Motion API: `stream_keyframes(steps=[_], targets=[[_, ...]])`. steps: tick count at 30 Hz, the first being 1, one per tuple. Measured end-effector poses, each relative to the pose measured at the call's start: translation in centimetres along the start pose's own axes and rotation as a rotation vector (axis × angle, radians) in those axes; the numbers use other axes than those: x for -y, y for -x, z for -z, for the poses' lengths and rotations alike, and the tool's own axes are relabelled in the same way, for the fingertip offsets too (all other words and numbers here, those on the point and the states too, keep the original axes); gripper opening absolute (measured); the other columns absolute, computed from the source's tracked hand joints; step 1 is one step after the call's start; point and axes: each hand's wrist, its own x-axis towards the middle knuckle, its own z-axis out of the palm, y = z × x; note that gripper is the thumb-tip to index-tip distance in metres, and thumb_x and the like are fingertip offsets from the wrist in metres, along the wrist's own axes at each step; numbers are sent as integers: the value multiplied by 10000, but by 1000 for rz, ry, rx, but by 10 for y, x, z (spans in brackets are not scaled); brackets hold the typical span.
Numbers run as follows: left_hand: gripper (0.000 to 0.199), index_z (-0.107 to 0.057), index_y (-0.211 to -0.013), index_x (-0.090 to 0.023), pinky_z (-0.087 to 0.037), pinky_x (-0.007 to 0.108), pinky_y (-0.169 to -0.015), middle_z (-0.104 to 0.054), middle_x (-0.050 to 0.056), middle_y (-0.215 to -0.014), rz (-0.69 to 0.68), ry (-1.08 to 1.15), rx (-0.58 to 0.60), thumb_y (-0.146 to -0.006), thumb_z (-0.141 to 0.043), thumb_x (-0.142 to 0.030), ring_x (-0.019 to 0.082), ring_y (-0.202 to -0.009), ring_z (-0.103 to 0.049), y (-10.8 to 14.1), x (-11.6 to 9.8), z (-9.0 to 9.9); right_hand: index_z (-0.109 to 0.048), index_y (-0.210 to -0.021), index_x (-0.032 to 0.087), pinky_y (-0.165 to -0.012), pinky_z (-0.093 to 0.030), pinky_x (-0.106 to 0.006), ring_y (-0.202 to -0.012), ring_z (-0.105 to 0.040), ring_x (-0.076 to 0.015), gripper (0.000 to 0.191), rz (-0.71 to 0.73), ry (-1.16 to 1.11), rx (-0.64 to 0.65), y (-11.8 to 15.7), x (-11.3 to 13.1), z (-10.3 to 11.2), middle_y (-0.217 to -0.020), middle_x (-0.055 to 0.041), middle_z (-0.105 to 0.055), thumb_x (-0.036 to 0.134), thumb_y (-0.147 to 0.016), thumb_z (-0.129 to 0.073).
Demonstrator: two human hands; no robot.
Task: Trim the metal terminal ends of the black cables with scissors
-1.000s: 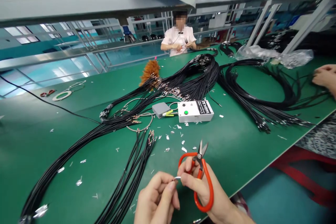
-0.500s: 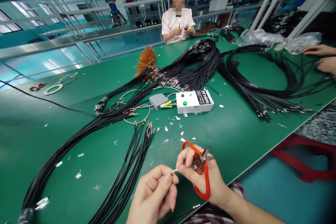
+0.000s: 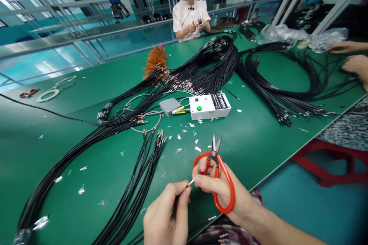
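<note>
Between the thumb and fingers of my left hand (image 3: 168, 210) a thin black cable is pinched, its silvery end (image 3: 191, 182) sticking out toward the right. My right hand (image 3: 214, 183) holds red-handled scissors (image 3: 227, 195) looped around its fingers, with the blades pointing up and slightly apart. The right thumb and finger also close at the tip of the cable end. Left of my hands lies a bunch of black cables (image 3: 135, 187) with bare copper-coloured ends. Foil scraps (image 3: 197, 148) are scattered on the green table (image 3: 253, 153).
A white box with a green button (image 3: 211, 108) and a grey block (image 3: 169, 106) stand mid-table. Beyond them lie a large cable bundle (image 3: 221, 61) and an orange-brown tuft (image 3: 155, 63). A co-worker (image 3: 191, 19) sits opposite; another person's hands (image 3: 356, 65) are at right.
The scissors have swung in my right hand, so their blades now point up rather than right. My left hand has turned, its fingers still on the cable. The view has shifted slightly.
</note>
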Motion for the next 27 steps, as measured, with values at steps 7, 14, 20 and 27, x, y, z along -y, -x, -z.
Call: stream_keyframes(steps=[7,14,20,27], targets=[[194,-582,-945,-186,-511,269,-679,-719,41,-778,-282,-247,-27,-837,-583,-24,159,-658,-671,0,5,-1,-586,-729,169,-572,-361,-206,-652,-511,-102,192,-28,-97,-13,0,-4,-1,-747,6,-600,247,-695,-757],[238,-573,-997,-168,-507,285,-643,-728,57,-771,-357,-310,34,-826,-598,-5,171,-660,-680,3,12,1,-569,-715,152,-545,-336,-184,-620,-491,-83,225,-93,-4,10,-3,6,0,-679,22,-555,280,-721,-754],[124,-603,-914,-165,-524,246,-660,-724,39,-747,-329,-322,-83,-847,-602,-61,136,-622,-677,0,8,-2,-511,-743,182,-650,-414,-212,-654,-526,-90,237,116,75,-51,3,-5,0,-705,36,-584,252,-744,-737],[96,-624,-918,-156,-526,186,-663,-730,32,-761,-216,-278,-104,-842,-618,-98,120,-634,-689,2,7,-2,-457,-746,202,-695,-467,-243,-710,-567,-112,224,288,194,-110,8,-11,-6,-766,16,-611,206,-785,-678]])
